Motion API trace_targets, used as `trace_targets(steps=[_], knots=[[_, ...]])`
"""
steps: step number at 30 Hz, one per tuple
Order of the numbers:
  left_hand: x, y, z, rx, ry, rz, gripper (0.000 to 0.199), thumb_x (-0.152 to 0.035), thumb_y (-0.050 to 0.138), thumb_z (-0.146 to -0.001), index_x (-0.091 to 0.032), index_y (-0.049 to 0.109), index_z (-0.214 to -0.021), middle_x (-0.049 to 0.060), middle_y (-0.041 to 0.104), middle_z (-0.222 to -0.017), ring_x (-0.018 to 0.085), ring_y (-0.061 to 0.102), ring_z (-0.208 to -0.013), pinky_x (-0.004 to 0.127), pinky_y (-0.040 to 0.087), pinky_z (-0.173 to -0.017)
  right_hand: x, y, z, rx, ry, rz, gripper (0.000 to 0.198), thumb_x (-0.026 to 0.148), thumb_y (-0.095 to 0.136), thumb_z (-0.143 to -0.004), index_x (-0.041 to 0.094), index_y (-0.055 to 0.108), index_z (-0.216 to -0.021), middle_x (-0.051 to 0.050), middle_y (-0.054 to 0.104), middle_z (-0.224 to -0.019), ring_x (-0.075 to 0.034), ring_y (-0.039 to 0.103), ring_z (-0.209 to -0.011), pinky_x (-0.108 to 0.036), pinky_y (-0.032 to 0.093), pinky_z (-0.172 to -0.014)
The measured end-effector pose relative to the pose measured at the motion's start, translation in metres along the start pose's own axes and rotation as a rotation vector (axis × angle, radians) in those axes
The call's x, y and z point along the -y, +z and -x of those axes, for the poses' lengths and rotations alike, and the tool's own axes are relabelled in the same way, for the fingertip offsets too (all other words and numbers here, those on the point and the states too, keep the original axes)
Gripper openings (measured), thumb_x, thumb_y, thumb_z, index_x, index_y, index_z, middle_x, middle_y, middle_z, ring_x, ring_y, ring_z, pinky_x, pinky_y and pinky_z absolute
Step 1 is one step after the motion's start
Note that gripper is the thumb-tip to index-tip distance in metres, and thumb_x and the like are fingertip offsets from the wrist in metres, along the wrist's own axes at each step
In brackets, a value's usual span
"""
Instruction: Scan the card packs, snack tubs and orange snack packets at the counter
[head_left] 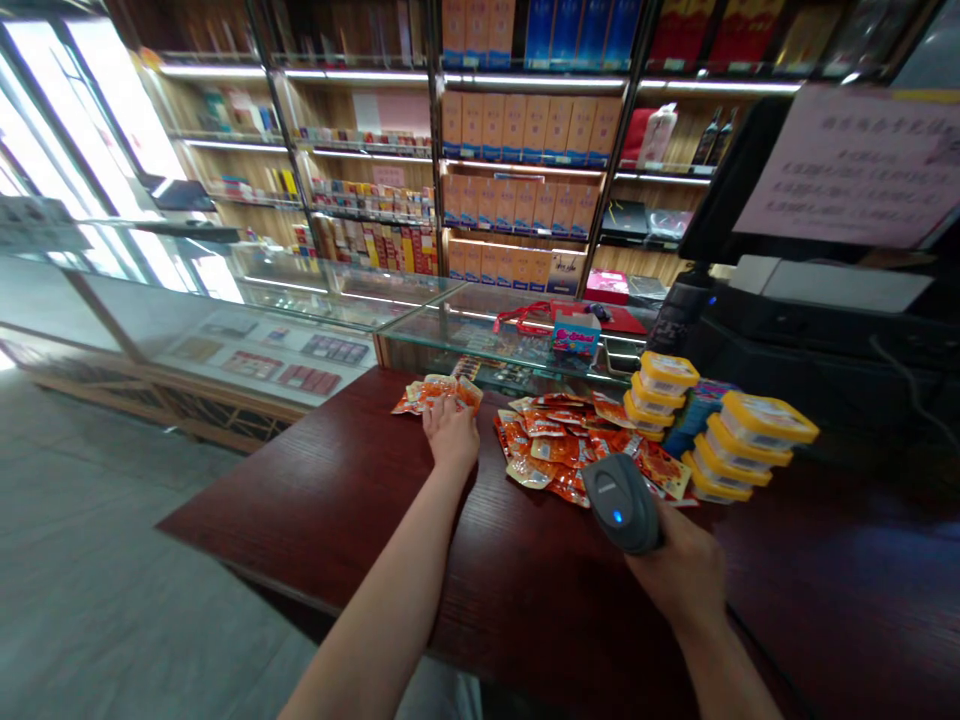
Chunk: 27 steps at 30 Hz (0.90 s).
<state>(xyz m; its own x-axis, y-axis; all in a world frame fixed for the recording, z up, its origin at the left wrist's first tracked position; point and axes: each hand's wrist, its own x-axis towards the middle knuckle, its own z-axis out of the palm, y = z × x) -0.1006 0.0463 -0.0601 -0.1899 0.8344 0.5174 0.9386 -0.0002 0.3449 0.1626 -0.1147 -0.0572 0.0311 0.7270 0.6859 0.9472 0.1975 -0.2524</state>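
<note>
In the head view my right hand [686,565] is wrapped round the handle of a dark grey barcode scanner [622,500] with a blue light lit on top. The scanner's head overlaps the near side of a large heap of orange snack packets [559,445]. Farther left, my left hand [451,432] reaches to a smaller pile of the same snack packets [424,393], its bent fingers gripping a packet there. The fingertips are partly hidden against the wrappers.
Yellow-lidded tubs stand in two stacks, one behind the heap [660,395] and one to its right [750,440]. A monitor [709,190] rises at the right. Beyond the dark wooden counter [322,490] is a glass display case [420,330], with a small blue-pink box [576,338] on it.
</note>
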Motion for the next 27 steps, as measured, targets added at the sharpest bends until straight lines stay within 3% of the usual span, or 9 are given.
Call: trace_targets(steps=[4,8,14,17,21,27], knots=[[-0.001,0.010,0.005,0.134,0.050,-0.036,0.027,-0.032,0.053,-0.085,-0.027,0.070,-0.105,0.011,0.052,-0.137,0.034,0.032,-0.137,0.061,0.006,-0.112,-0.001,0.000,0.001,0.008,-0.015,-0.001,0.022,0.026,0.050,-0.078,0.017,0.064,-0.093,-0.009,0.071,-0.078,-0.023,0.067,-0.068,-0.028,0.043,-0.061],[0.006,0.014,0.001,0.195,-0.019,-0.100,0.036,-0.042,0.053,-0.085,-0.030,0.065,-0.117,0.012,0.048,-0.142,0.039,0.027,-0.139,0.068,0.005,-0.108,0.000,-0.001,0.001,0.001,-0.020,0.014,0.021,0.026,0.051,-0.077,0.018,0.064,-0.092,-0.008,0.071,-0.074,-0.023,0.067,-0.066,-0.029,0.042,-0.059],[0.008,0.012,-0.002,0.158,-0.124,-0.157,0.040,-0.039,0.053,-0.085,-0.021,0.062,-0.120,0.018,0.048,-0.140,0.041,0.026,-0.138,0.071,0.009,-0.105,0.000,-0.002,0.001,0.010,0.000,0.015,0.018,0.028,0.051,-0.077,0.019,0.063,-0.088,-0.008,0.070,-0.073,-0.023,0.066,-0.066,-0.028,0.040,-0.058],[0.003,0.010,-0.001,0.121,-0.096,-0.115,0.035,-0.033,0.053,-0.084,-0.018,0.063,-0.114,0.021,0.051,-0.134,0.040,0.031,-0.134,0.065,0.020,-0.106,0.000,-0.002,0.001,0.028,-0.006,0.018,0.016,0.027,0.051,-0.078,0.020,0.062,-0.087,-0.008,0.070,-0.073,-0.022,0.066,-0.065,-0.028,0.041,-0.059],[-0.008,0.009,0.003,0.134,-0.026,0.068,0.025,-0.034,0.053,-0.083,-0.018,0.070,-0.093,0.017,0.058,-0.111,0.035,0.047,-0.114,0.049,0.039,-0.097,0.001,-0.002,0.001,0.035,-0.004,0.019,0.018,0.025,0.051,-0.077,0.019,0.063,-0.089,-0.008,0.071,-0.076,-0.021,0.066,-0.066,-0.028,0.041,-0.060],[-0.021,0.012,0.012,0.212,-0.084,0.183,0.021,-0.043,0.065,-0.069,-0.023,0.073,-0.069,0.010,0.064,-0.094,0.031,0.052,-0.099,0.043,0.042,-0.087,0.002,-0.001,0.000,0.037,-0.020,0.002,0.018,0.022,0.051,-0.076,0.019,0.063,-0.090,-0.007,0.071,-0.077,-0.021,0.066,-0.066,-0.027,0.042,-0.060]])
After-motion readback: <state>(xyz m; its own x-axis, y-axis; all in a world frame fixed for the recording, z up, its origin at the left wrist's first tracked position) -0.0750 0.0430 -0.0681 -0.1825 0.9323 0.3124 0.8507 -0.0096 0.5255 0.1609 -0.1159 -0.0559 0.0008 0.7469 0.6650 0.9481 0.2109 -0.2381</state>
